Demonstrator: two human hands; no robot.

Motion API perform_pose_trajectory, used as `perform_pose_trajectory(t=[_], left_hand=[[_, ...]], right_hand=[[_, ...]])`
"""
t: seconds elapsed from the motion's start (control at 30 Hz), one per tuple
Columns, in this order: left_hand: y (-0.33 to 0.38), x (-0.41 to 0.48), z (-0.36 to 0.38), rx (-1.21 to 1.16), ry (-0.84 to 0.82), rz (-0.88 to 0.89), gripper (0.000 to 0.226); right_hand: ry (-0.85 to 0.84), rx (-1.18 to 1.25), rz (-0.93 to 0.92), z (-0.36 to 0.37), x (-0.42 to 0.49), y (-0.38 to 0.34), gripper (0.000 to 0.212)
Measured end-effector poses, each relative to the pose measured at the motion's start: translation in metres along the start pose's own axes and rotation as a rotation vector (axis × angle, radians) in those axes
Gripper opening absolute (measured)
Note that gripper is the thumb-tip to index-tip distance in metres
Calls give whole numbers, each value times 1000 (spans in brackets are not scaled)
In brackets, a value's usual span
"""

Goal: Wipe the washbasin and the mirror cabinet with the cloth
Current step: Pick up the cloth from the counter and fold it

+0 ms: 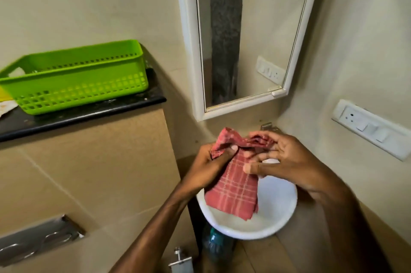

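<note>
A red checked cloth (pixel 233 186) hangs over the small white washbasin (pixel 275 210) in the corner. My left hand (pixel 211 163) grips the cloth's upper left edge, thumb on top. My right hand (pixel 282 157) pinches the bunched top of the cloth with its fingers, the thumb lying across the cloth. Above the basin hangs the white-framed mirror cabinet (pixel 244 34), its door shut. A metal tap (pixel 269 127) shows just behind the hands, mostly hidden.
A green perforated basket (pixel 75 79) stands on a black stone ledge (pixel 89 112) at left. A white switch plate (pixel 373 128) sits on the right wall. A chrome flush plate (pixel 37 241) and a bottle (pixel 215 243) under the basin are below.
</note>
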State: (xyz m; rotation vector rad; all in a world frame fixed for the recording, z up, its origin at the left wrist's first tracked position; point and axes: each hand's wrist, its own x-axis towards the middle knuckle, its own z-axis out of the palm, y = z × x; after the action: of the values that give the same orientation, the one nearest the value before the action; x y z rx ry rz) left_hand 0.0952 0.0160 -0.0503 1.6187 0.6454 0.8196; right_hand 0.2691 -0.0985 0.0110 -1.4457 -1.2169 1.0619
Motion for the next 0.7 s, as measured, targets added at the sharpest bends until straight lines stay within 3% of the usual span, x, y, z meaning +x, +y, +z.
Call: perform_pose_trajectory(t=[0.13,0.2,0.37,0.57,0.63,0.7], left_hand=[[-10,-7,5,-67,-108,-222,41],[-16,-8,3,-72,-164,-268,45],[-32,-14,1,-91,-247,-363,40],[-59,-43,-12,-261,-344,-534,46],[-79,-59,-15,-404,-308,-522,49],[-95,-71,-11,-650,-143,-527,59]], right_hand=[[125,-504,-42,-12,8,28,38],[119,-570,-88,-16,13,36,38],[-73,-80,16,-5,27,48,32],[10,31,37,-12,37,62,19],[64,75,50,-14,40,63,15],[129,100,61,-15,43,67,10]])
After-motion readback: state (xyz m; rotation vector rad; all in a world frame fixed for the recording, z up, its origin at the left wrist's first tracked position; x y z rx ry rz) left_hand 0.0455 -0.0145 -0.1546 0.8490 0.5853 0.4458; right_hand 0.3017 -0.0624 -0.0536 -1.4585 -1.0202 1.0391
